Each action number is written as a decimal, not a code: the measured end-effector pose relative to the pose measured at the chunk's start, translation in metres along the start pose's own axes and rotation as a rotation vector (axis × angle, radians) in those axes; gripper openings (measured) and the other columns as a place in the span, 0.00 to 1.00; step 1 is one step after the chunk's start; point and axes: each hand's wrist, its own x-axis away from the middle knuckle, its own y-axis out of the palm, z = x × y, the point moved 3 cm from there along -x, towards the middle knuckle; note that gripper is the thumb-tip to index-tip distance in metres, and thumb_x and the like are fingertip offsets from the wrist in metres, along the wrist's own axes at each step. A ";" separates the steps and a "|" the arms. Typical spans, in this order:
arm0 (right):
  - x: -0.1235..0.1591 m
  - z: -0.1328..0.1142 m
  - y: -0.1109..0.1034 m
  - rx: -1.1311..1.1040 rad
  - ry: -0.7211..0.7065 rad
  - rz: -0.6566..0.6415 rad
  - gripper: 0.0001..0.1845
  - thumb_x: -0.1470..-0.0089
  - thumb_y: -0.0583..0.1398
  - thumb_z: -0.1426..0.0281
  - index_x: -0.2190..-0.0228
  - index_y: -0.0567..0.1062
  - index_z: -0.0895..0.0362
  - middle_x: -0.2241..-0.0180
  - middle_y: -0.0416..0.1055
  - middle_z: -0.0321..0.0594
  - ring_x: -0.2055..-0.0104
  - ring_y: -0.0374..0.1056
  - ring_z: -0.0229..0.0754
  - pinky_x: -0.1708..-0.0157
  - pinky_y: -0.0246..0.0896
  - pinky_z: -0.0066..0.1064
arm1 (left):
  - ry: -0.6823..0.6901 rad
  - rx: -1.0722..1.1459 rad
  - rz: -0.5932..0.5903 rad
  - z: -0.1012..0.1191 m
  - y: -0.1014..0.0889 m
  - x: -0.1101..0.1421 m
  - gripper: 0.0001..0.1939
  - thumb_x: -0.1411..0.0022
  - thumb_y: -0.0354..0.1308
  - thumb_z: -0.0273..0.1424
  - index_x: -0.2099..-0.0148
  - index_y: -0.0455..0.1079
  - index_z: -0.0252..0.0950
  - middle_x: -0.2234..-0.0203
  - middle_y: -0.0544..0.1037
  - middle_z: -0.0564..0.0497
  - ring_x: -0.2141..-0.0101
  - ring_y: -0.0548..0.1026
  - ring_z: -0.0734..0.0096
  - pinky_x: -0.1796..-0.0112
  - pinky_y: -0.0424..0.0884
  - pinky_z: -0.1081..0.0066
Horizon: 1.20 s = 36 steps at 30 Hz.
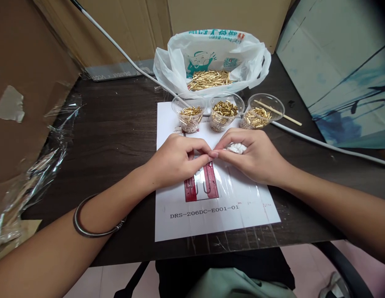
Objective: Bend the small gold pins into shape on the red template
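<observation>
My left hand [176,159] and my right hand [257,155] meet above the white printed sheet [170,227], thumbs and index fingers pinched together tip to tip. Whatever sits between the fingertips is too small and covered to make out. A small heap of white pieces [237,147] shows between the thumb and index finger of my right hand; whether it lies on the sheet or in the palm I cannot tell. Just beyond the hands stand three clear plastic cups holding small gold-coloured metal pins: the left cup [176,109], the middle cup [212,109] and the right cup [282,108].
Behind the cups, a white plastic bag [167,62] gapes open around many longer gold pins [209,80]. A wooden stick [293,120] leans out of the right cup. One white cable [328,142] crosses the dark desk [118,111]. Cardboard [130,33] walls the back and left.
</observation>
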 end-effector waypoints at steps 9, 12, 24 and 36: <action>-0.001 0.003 -0.004 0.042 -0.034 -0.032 0.07 0.47 0.62 0.68 0.71 0.78 0.58 0.69 0.74 0.38 0.66 0.68 0.38 0.65 0.60 0.32 | -0.032 0.036 -0.020 0.001 0.000 -0.001 0.08 0.40 0.58 0.32 0.66 0.78 0.36 0.80 0.76 0.55 0.79 0.67 0.80 0.76 0.60 0.77; -0.001 0.002 -0.004 0.048 -0.040 -0.046 0.06 0.47 0.61 0.68 0.71 0.78 0.58 0.69 0.74 0.38 0.66 0.68 0.38 0.64 0.59 0.32 | -0.018 0.007 -0.007 0.001 0.000 -0.002 0.07 0.41 0.59 0.32 0.66 0.78 0.35 0.81 0.75 0.56 0.80 0.65 0.81 0.76 0.60 0.77; -0.003 0.001 -0.005 0.055 -0.055 -0.117 0.06 0.46 0.61 0.68 0.70 0.77 0.57 0.67 0.75 0.39 0.65 0.68 0.39 0.62 0.60 0.33 | 0.001 -0.039 0.009 0.000 0.000 -0.002 0.05 0.44 0.62 0.31 0.66 0.78 0.37 0.84 0.72 0.58 0.82 0.62 0.82 0.74 0.62 0.77; -0.003 -0.001 -0.005 0.108 -0.086 -0.123 0.07 0.46 0.61 0.67 0.70 0.76 0.58 0.67 0.75 0.38 0.65 0.68 0.38 0.63 0.59 0.31 | -0.020 -0.018 -0.024 0.000 0.000 -0.001 0.08 0.40 0.59 0.33 0.64 0.79 0.37 0.80 0.77 0.55 0.80 0.66 0.80 0.76 0.60 0.76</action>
